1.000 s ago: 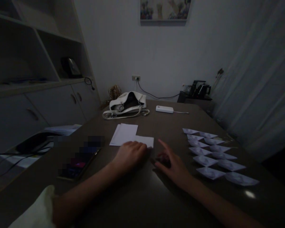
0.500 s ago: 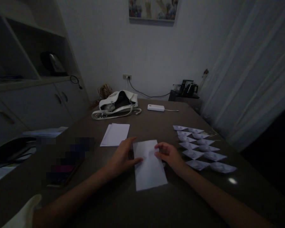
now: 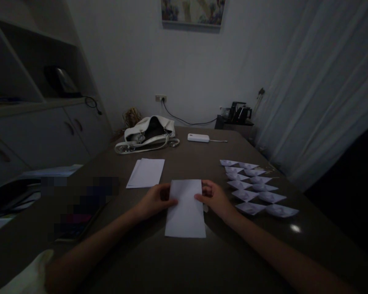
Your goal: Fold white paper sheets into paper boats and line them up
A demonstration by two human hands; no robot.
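Note:
A white sheet of paper (image 3: 186, 214) is held upright in front of me, its lower edge near the table. My left hand (image 3: 155, 201) grips its left edge, thumb on the near face and fingers behind. At the right edge, my right hand (image 3: 216, 199) pinches the paper the same way, with its fingers partly hidden behind it. Several folded paper boats (image 3: 245, 196) stand in two rows to the right of my right hand. Beyond my left hand lies a small stack of white paper (image 3: 146, 173).
A white handbag (image 3: 149, 134) and a white power bank (image 3: 198, 138) with a short cable lie toward the far end of the table (image 3: 199, 159). On the left, a blurred-out dark object (image 3: 86, 208) lies near my forearm. A black kettle (image 3: 243, 114) stands beyond the table.
Both hands have closed on the paper's side edges. The sheet has straightened from a slight tilt, and its lower edge has shifted left. The whole view has moved slightly.

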